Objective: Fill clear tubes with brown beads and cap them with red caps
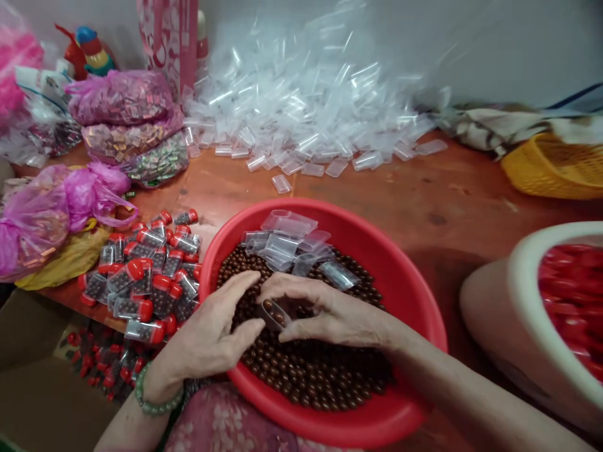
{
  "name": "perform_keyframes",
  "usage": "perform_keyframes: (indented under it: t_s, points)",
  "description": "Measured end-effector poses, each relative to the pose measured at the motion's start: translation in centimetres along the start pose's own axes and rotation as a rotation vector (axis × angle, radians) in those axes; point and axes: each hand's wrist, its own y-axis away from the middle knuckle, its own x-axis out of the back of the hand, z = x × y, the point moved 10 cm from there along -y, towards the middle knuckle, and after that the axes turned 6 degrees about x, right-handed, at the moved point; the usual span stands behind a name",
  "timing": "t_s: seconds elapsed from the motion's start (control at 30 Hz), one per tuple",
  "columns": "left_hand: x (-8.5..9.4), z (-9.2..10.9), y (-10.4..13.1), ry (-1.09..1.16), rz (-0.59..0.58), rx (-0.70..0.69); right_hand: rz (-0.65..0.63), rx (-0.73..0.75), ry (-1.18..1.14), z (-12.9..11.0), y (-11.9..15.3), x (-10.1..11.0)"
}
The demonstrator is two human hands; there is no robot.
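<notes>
A red basin (409, 301) holds many round brown balls (320, 383), with several clear plastic cases (287, 242) lying on top at the back. Above the balls, my right hand (325, 307) grips a clear case (274, 314) between thumb and fingers; its open end shows a few brown balls inside. My left hand (221, 326), with a green bead bracelet (155, 398) at the wrist, is beside that case at the basin's left edge. Its thumb and fingers are spread, with nothing between them.
Filled cases with red caps (151, 270) are heaped at left, above a cardboard box (32, 364) with more. Clear cases (301, 119) are piled at the back. Pink bags (122, 100) stand back left; a white bucket of red caps (513, 301) and a yellow basket (527, 169) are at right.
</notes>
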Motion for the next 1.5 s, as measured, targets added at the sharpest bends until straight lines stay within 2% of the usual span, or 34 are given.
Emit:
perform_keyframes:
  t_s: [0.07, 0.17, 0.3, 0.43, 0.5, 0.6, 0.8, 0.9, 1.0, 1.07, 1.13, 1.17, 1.23, 1.33, 1.4, 1.5]
  points:
    - [-1.3, -0.2, -0.1, 0.202, -0.078, 0.055, 0.048, 0.041, -0.013, -1.0, 0.3, 0.6]
    - [-2.5, -0.7, -0.4, 0.382, -0.064, 0.129, 0.073, 0.101, -0.013, -2.6, 1.0, 0.9]
    - [-3.0, -0.6, -0.1, 0.370, 0.001, 0.145, 0.102, 0.104, 0.028, -3.9, 2.2, 0.9]
    - [-2.8, 0.4, 0.8, 0.286, 0.046, 0.068, 0.247, 0.056, 0.121, -4.3, 3.8, 1.9]
    - [-3.1, 1.0, 1.1, 0.261, 0.031, 0.027, 0.279, 0.124, 0.165, -5.3, 4.4, 1.9]
    - [-3.5, 0.9, 1.2, 0.291, 0.005, 0.044, 0.265, 0.246, 0.243, -6.8, 4.8, 1.5]
    - [-3.8, 0.2, 1.3, 0.335, -0.023, 0.117, 0.286, 0.264, 0.267, -6.8, 4.4, 0.9]
    - [-3.5, -0.8, 1.2, 0.380, 0.008, 0.162, 0.379, 0.214, 0.250, -6.1, 4.7, 0.5]
    - [-3.0, -2.3, 0.8, 0.516, 0.083, 0.236, 0.467, 0.092, 0.239, -4.8, 5.7, 0.4]
    - [-2.2, -2.8, 0.8, 0.599, 0.160, 0.253, 0.399, -0.012, 0.334, -3.6, 6.3, -0.1]
    - [-1.7, -2.5, 0.8, 0.647, 0.196, 0.227, 0.274, -0.158, 0.577, -1.9, 7.1, 0.1]
    - [-1.6, -2.1, 0.9, 0.662, 0.190, 0.203, 0.227, -0.241, 0.718, -0.8, 7.6, 0.7]
    - [-1.6, -0.9, 0.8, 0.662, 0.156, 0.148, 0.225, -0.410, 0.937, 1.2, 8.6, 3.2]
    - [-2.0, 0.1, 0.3, 0.624, 0.123, 0.112, 0.255, -0.537, 1.064, 3.6, 8.9, 6.5]
    - [-2.4, 0.3, -0.2, 0.610, 0.103, 0.122, 0.230, -0.577, 1.117, 4.9, 8.3, 7.5]
    - [-2.7, 0.8, -0.7, 0.616, 0.107, 0.130, 0.177, -0.582, 1.152, 5.9, 7.2, 7.6]
